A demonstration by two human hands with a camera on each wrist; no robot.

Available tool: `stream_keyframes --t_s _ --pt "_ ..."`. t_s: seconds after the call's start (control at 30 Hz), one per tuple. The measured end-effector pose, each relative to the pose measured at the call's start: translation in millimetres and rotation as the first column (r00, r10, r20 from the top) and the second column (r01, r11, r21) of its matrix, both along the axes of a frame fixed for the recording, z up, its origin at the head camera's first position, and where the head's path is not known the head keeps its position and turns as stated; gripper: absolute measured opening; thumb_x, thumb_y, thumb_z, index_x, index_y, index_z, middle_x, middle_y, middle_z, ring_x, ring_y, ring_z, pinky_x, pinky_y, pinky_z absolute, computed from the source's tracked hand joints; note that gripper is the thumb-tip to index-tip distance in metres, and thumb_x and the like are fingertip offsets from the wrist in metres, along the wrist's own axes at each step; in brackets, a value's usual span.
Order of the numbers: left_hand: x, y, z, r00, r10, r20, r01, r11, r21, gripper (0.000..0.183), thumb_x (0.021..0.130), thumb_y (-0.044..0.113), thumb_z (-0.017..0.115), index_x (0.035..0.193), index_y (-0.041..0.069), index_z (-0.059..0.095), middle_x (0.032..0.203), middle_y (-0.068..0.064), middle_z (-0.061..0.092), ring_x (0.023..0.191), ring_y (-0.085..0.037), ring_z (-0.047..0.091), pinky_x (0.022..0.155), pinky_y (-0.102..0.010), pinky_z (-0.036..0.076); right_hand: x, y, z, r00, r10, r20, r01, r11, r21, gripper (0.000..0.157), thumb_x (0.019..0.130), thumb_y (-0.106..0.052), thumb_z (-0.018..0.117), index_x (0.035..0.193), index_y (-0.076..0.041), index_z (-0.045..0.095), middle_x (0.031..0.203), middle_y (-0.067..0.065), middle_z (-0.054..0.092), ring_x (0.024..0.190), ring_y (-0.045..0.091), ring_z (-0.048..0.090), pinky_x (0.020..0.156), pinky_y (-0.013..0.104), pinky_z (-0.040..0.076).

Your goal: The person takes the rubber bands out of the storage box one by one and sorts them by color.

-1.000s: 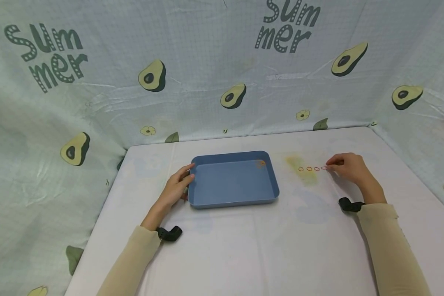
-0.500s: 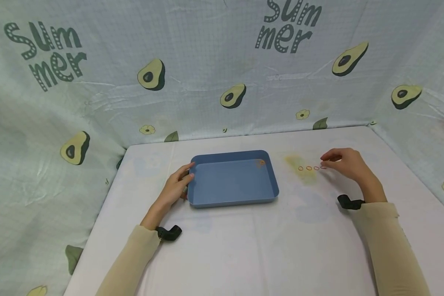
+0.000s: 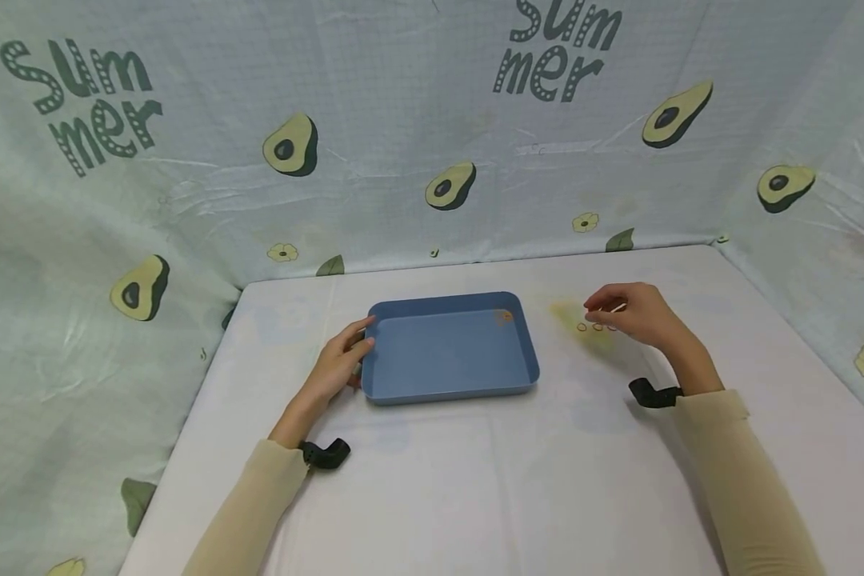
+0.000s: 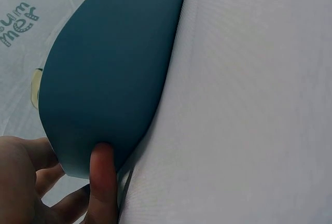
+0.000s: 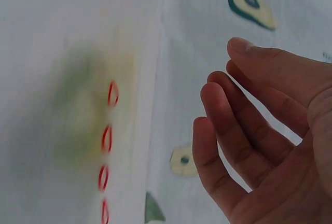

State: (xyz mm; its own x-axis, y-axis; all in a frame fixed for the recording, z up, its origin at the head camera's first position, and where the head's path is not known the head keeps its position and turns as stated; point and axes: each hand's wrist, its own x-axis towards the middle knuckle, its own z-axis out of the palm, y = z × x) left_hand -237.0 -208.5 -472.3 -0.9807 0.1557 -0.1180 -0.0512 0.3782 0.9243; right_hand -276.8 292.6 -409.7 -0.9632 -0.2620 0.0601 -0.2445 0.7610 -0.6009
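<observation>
White tablecloth [image 3: 432,488]. My right hand [image 3: 637,312] just moved left above the red rings [image 5: 110,137], toward the tray [image 3: 450,352]; fingers apart, nothing visibly held. Ring row's right of tray, probably just placed. Left hand [image 3: 336,364] touches tray, not clamped.

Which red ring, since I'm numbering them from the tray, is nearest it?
The leftmost ring in the head view; the others lie to its right, farther from the tray.
</observation>
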Motion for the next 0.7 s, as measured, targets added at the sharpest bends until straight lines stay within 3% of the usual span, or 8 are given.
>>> stream_keyframes --t_s 0.33,0.43,0.63,0.7 --pt "-1.1 3 -0.2 1.000 -0.016 -0.005 0.016 0.999 0.037 0.052 0.110 0.032 0.051 0.161 0.029 0.038 0.167 -0.021 0.032 0.138 -0.043 0.051 0.055 -0.033 0.057 -16.6 -58 6.0 0.982 0.172 -0.073 -0.173 0.985 -0.012 0.019 0.095 -0.017 0.076 0.110 -0.006 0.078 0.101 0.007 0.077 0.091 0.022 0.070 0.081 0.034 0.056" --pt "-0.3 4 0.6 1.000 -0.021 -0.013 0.021 0.999 0.038 0.052 0.111 0.027 0.049 0.162 0.028 0.037 0.166 -0.022 0.033 0.130 -0.041 0.056 0.053 -0.033 0.056 -23.4 -72 7.3 0.971 0.219 -0.093 -0.220 0.975 -0.005 0.018 0.095 -0.015 0.076 0.109 -0.006 0.078 0.097 0.006 0.077 0.089 0.021 0.069 0.081 0.037 0.057" --pt "0.0 4 3.7 0.999 -0.012 -0.035 0.011 1.000 -0.027 0.049 0.112 0.026 0.045 0.161 0.031 0.038 0.163 -0.019 0.041 0.094 -0.035 0.068 0.053 -0.034 0.055 -34.1 -96 11.7 0.955 0.276 -0.111 -0.274 0.961 0.029 0.015 0.094 -0.012 0.076 0.108 -0.005 0.078 0.097 0.006 0.077 0.089 0.022 0.071 0.079 0.039 0.057" --pt "0.4 4 5.8 0.999 -0.010 -0.043 0.008 0.999 -0.042 0.049 0.112 0.026 0.045 0.161 0.031 0.037 0.162 -0.019 0.042 0.101 -0.035 0.068 0.057 -0.032 0.055 -37.7 -106 14.4 0.948 0.297 -0.113 -0.291 0.954 0.073 0.014 0.094 -0.010 0.074 0.107 -0.005 0.078 0.098 0.008 0.078 0.090 0.023 0.071 0.080 0.041 0.058"
